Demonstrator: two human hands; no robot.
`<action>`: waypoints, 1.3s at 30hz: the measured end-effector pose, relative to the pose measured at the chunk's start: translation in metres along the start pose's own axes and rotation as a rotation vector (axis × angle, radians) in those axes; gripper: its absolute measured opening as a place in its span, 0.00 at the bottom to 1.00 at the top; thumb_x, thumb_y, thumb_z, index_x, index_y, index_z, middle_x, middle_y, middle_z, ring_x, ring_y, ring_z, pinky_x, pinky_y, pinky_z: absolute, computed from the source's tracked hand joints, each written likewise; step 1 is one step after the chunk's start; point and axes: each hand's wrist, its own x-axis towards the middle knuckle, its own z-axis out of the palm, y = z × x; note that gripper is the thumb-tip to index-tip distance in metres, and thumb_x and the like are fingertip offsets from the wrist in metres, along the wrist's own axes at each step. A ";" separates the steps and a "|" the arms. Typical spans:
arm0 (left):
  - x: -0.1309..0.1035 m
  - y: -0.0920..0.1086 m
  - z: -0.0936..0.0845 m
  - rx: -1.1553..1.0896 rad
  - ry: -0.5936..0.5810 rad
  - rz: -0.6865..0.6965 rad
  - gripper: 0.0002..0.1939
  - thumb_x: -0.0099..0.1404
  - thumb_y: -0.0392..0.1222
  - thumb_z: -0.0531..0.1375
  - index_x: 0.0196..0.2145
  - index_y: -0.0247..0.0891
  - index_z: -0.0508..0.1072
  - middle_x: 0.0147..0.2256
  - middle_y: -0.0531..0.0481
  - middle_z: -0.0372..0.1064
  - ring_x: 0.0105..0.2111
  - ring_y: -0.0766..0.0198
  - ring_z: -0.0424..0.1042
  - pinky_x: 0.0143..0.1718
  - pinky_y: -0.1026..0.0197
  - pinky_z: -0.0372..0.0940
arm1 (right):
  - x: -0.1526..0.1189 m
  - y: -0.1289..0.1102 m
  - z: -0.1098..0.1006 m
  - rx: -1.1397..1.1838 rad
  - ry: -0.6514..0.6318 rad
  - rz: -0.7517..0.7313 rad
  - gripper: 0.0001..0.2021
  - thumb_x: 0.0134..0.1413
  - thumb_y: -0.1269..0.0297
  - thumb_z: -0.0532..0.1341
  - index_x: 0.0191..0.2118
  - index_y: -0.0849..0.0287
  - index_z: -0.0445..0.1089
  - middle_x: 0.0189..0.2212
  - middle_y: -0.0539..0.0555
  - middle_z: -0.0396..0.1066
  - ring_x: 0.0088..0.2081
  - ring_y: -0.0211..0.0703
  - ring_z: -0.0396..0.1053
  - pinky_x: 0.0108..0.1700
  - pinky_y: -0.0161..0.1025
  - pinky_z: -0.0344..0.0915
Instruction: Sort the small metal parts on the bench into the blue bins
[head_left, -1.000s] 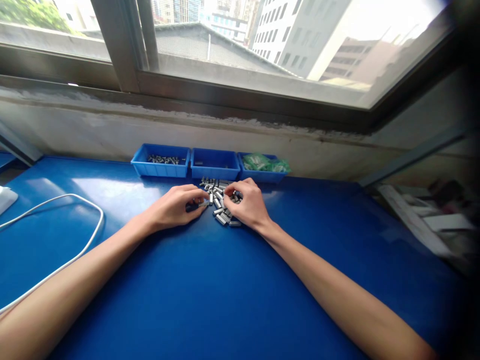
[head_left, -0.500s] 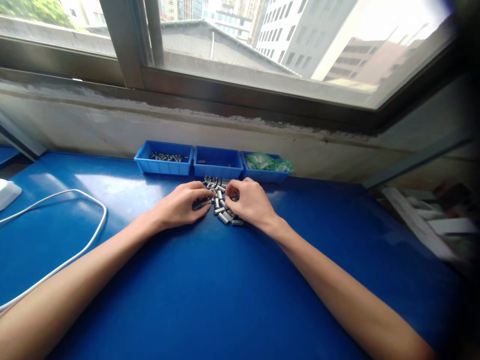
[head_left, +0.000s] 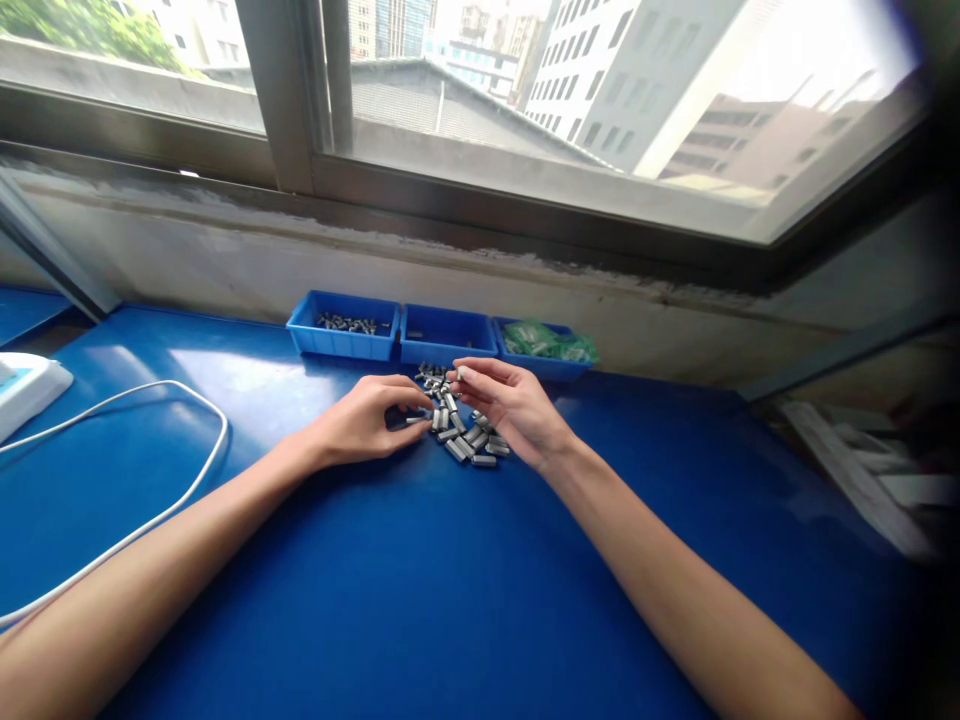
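From a glossy blue surface (head_left: 420,600), short, blocky metal parts (head_left: 456,450) are apparently being picked singly.
Rigid plastic bins (head_left: 341,343) are lined up behind. The left grip (head_left: 367,418) is curved at the metal parts' left edge; whether anything is held cannot be told. By the right grip (head_left: 517,405), a small piece (head_left: 460,375) is pinched near their far end; a light, steady hold seems called for next.
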 end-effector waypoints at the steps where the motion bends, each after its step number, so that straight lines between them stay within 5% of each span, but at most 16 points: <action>1: 0.001 0.000 0.000 0.004 0.035 -0.025 0.11 0.66 0.41 0.62 0.43 0.36 0.81 0.40 0.44 0.78 0.38 0.61 0.77 0.43 0.61 0.70 | 0.000 0.000 0.002 0.024 0.010 0.012 0.16 0.42 0.59 0.76 0.38 0.57 0.80 0.37 0.54 0.81 0.36 0.38 0.78 0.43 0.35 0.74; 6: 0.004 -0.006 0.002 -0.037 0.166 -0.171 0.10 0.66 0.42 0.60 0.37 0.35 0.80 0.33 0.47 0.78 0.29 0.65 0.74 0.33 0.63 0.68 | 0.013 0.001 0.018 0.000 0.054 -0.075 0.15 0.43 0.58 0.75 0.36 0.57 0.78 0.35 0.54 0.81 0.38 0.43 0.80 0.44 0.38 0.76; 13: 0.007 -0.017 0.002 -0.036 0.336 -0.337 0.11 0.65 0.42 0.59 0.31 0.36 0.79 0.31 0.49 0.79 0.28 0.63 0.74 0.31 0.62 0.66 | 0.080 -0.007 0.068 -0.621 0.095 -0.491 0.08 0.50 0.59 0.70 0.31 0.57 0.75 0.30 0.51 0.79 0.33 0.43 0.78 0.39 0.39 0.74; 18: 0.007 -0.021 0.002 -0.034 0.335 -0.330 0.09 0.63 0.39 0.60 0.30 0.35 0.79 0.28 0.50 0.78 0.25 0.65 0.71 0.28 0.64 0.64 | 0.106 -0.009 0.089 -0.872 0.142 -0.542 0.08 0.51 0.57 0.69 0.30 0.56 0.75 0.27 0.51 0.79 0.31 0.43 0.77 0.39 0.40 0.71; 23: 0.005 -0.024 0.004 -0.018 0.259 -0.244 0.08 0.62 0.37 0.61 0.36 0.36 0.80 0.31 0.50 0.77 0.26 0.66 0.71 0.30 0.63 0.66 | 0.076 -0.027 0.069 -0.857 0.165 -0.521 0.11 0.57 0.55 0.64 0.31 0.57 0.76 0.25 0.51 0.78 0.27 0.42 0.76 0.35 0.38 0.70; 27: 0.004 -0.026 0.007 0.085 0.214 -0.162 0.11 0.64 0.38 0.60 0.42 0.39 0.80 0.40 0.45 0.76 0.38 0.58 0.74 0.43 0.56 0.71 | 0.035 -0.034 0.037 -1.054 -0.012 -0.418 0.08 0.56 0.61 0.63 0.30 0.56 0.77 0.23 0.50 0.77 0.25 0.41 0.73 0.29 0.36 0.65; 31: 0.003 -0.027 0.008 0.189 0.160 -0.066 0.16 0.69 0.41 0.57 0.51 0.40 0.78 0.53 0.41 0.72 0.55 0.50 0.67 0.59 0.46 0.65 | 0.010 -0.016 0.010 -1.194 -0.033 -0.343 0.04 0.53 0.66 0.63 0.31 0.56 0.77 0.26 0.51 0.77 0.28 0.42 0.73 0.31 0.35 0.65; 35: 0.002 -0.022 0.008 0.288 -0.072 -0.030 0.23 0.74 0.49 0.53 0.63 0.45 0.69 0.67 0.44 0.59 0.67 0.43 0.54 0.65 0.36 0.55 | 0.002 0.005 -0.004 -1.253 0.003 -0.399 0.05 0.54 0.69 0.62 0.33 0.56 0.76 0.30 0.52 0.77 0.31 0.42 0.72 0.35 0.37 0.66; 39: 0.002 -0.017 0.007 0.315 -0.108 -0.038 0.23 0.76 0.52 0.50 0.63 0.43 0.69 0.64 0.43 0.64 0.66 0.45 0.58 0.64 0.38 0.57 | -0.002 0.015 -0.008 -1.254 0.080 -0.523 0.05 0.55 0.71 0.62 0.33 0.57 0.76 0.34 0.55 0.77 0.39 0.47 0.72 0.45 0.43 0.69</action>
